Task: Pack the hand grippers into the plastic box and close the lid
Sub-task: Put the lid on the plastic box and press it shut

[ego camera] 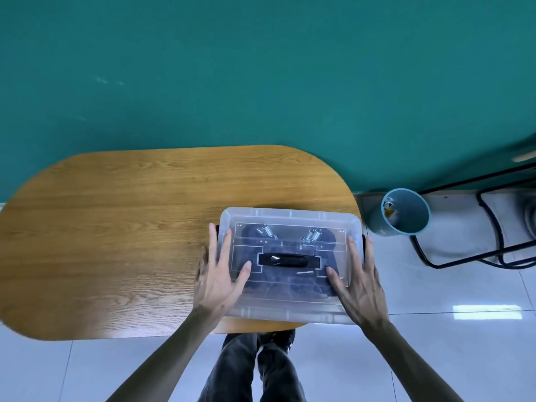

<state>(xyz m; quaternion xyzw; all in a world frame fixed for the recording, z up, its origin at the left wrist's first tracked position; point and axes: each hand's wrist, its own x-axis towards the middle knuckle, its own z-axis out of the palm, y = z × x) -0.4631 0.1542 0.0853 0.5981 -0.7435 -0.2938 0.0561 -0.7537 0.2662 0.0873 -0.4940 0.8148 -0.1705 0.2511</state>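
A clear plastic box (290, 310) stands at the right end of the wooden table, its clear lid (290, 217) lying flat on top with a black carry handle (285, 260) in the middle. Through the lid I see dark hand grippers (311, 236) with metal springs inside. My left hand (219, 278) lies flat on the lid's left side, fingers spread, the fingertips near the left latch. My right hand (358, 281) lies flat on the lid's right side, fingers reaching the right edge. Neither hand grips anything.
The oval wooden table (130, 227) stands against a green wall. A blue waste bin (406, 213) with a can inside stands on the tiled floor to the right, beside a black metal frame (478, 227). My legs show below the table edge.
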